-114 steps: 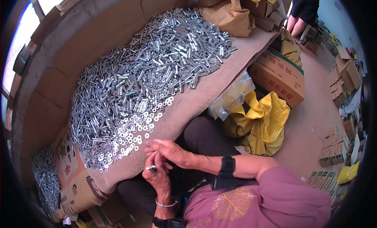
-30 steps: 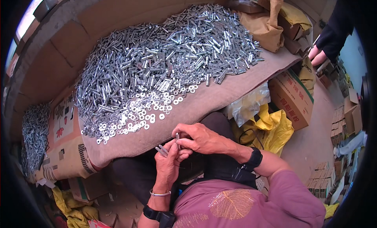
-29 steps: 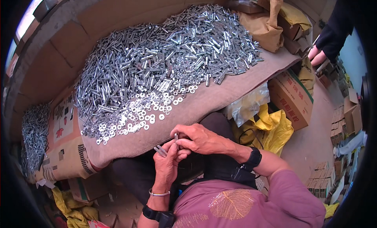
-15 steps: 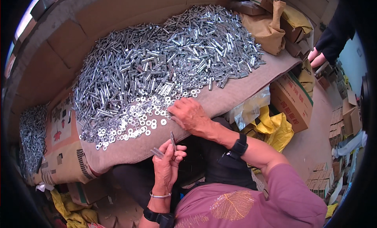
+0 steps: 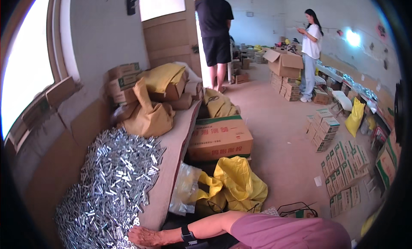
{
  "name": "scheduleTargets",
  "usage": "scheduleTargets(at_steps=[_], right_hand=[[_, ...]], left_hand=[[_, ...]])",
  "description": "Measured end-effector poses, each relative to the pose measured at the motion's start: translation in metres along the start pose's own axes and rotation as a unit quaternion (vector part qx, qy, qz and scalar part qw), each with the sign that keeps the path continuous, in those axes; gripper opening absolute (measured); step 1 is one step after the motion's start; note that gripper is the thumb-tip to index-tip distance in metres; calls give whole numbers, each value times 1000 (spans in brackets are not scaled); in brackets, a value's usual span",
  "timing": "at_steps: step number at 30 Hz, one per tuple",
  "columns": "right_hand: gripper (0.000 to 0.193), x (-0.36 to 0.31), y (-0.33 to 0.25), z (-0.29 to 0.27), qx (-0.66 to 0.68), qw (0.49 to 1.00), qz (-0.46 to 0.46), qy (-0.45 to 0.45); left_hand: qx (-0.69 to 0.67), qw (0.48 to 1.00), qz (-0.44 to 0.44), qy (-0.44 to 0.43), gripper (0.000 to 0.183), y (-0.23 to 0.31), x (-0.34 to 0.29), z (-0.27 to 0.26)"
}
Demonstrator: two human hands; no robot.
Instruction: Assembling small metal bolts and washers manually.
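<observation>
My view has swung up from the lap toward the room
The right hand, a second ago beside the left hand, now reaches the washers; the left hand and its metal rods have left my picture; the person in black shows up to the shoulders; a person in white and a bright light have appeared.

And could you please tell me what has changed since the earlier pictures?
The right hand has moved forward from the left hand to the washers; whether it grips one is unclear. The view has swung up and right, leaving the left hand out of sight. The metal pile, large carton and yellow bag look unmoved.
</observation>
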State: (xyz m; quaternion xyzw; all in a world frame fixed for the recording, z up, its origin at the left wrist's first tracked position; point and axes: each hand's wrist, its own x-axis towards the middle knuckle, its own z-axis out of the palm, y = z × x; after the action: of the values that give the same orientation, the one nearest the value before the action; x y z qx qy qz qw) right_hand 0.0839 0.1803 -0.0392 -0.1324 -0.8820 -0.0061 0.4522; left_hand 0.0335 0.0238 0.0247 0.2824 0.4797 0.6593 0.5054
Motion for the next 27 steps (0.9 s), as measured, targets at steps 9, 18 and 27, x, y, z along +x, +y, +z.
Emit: scheduleTargets(at_steps=[9,18,27], right_hand=[[16,-9,-13,-33,-79,997,-7,1],[14,-21,-10,-28,-151,988,-12,-37],[14,-25,-20,-67,142,981,129,18]], left_hand=[[-85,996,-1,-30,21,17,-29,31],[-83,996,-42,-9,22,11,-42,22],[-78,995,-55,-1,24,2,-34,28]])
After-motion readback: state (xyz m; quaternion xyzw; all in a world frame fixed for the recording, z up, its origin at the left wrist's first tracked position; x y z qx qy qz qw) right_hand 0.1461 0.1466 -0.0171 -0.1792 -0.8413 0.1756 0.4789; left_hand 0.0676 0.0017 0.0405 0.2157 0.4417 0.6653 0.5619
